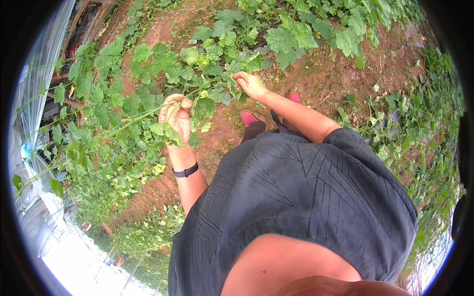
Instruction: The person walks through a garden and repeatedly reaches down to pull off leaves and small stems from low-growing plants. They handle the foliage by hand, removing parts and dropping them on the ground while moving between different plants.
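Observation:
A long green vine stem point(131, 121) runs from the lower left up towards the centre. My left hand point(177, 114), with a dark band on its wrist, holds this vine between thumb and fingers. A broad leaf point(166, 132) hangs over its palm. Farther up, my right hand point(249, 84) pinches the vine's leafy part; its fingertips are partly hidden among leaves. Between the hands are a small yellow-green bud or curled leaf point(203, 94) and a large drooping leaf point(204, 108).
Leafy vines point(283, 39) spread over reddish-brown soil point(314, 76) ahead, with more plants point(400, 125) at the right. Clear plastic sheeting point(40, 111) hangs at the far left, near wooden poles point(97, 18). My pink shoes point(248, 117) stand on the soil.

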Tool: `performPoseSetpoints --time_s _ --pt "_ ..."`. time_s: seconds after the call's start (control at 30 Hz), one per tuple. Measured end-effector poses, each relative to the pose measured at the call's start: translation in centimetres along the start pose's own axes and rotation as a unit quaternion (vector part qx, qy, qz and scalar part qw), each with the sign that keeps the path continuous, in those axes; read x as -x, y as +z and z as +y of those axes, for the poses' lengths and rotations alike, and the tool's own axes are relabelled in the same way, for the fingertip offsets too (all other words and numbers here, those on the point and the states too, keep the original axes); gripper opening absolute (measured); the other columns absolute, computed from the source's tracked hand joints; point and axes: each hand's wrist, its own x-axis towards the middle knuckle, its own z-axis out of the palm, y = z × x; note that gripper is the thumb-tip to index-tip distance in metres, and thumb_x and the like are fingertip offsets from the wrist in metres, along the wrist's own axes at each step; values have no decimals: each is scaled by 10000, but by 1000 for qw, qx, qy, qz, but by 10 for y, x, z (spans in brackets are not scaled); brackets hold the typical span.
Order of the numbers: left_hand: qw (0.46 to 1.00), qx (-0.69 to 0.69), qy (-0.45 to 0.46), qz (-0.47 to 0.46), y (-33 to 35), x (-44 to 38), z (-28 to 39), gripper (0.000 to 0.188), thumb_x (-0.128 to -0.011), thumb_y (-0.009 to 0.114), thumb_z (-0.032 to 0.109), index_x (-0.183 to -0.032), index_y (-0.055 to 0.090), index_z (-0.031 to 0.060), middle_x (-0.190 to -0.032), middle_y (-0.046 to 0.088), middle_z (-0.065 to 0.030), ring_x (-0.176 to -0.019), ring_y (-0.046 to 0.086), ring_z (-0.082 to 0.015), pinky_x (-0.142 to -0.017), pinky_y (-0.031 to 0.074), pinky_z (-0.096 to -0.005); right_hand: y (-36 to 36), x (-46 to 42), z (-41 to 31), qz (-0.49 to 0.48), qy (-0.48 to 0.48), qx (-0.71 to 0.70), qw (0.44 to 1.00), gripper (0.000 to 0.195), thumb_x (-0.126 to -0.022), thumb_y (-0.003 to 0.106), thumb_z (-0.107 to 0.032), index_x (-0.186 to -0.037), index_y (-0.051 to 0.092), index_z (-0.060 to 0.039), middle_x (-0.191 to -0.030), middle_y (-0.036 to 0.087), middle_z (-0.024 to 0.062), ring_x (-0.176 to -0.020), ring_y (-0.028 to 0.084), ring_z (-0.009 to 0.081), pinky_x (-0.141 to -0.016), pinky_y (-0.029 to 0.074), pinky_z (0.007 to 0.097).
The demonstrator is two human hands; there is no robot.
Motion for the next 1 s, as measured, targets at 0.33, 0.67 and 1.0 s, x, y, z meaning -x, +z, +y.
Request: performPoseSetpoints --time_s 0.33,0.67,1.0 --pt "990 -96 59 86 -17 -1 22 98 -863 527 57 -912 590 1 -786 554 -84 -738 521 -193 -809 469 -381 -61 -8 95 -40 136 379 915 277 -859 550 -232 -1049 702 -98 -1040 700 162 -1020 652 316 -907 503 428" --pt "997 -58 -32 -34 -10 -4 14 95 -864 536 41 -846 589 -36 -788 548 -107 -704 508 -202 -724 424 -358 -16 -14 -130 -73 -169 111 977 528 -911 510 -591 -1079 693 -125 -1093 659 147 -1033 623 311 -910 477 403" --pt "988 -130 -81 1 -12 9 8 53 -853 588 23 -856 591 -30 -793 573 -105 -705 553 -196 -748 478 -350 17 -4 -126 -279 -28 47 959 287 -936 604 -279 -881 669 -5 -709 680 75 -605 669 137 -558 550 297"
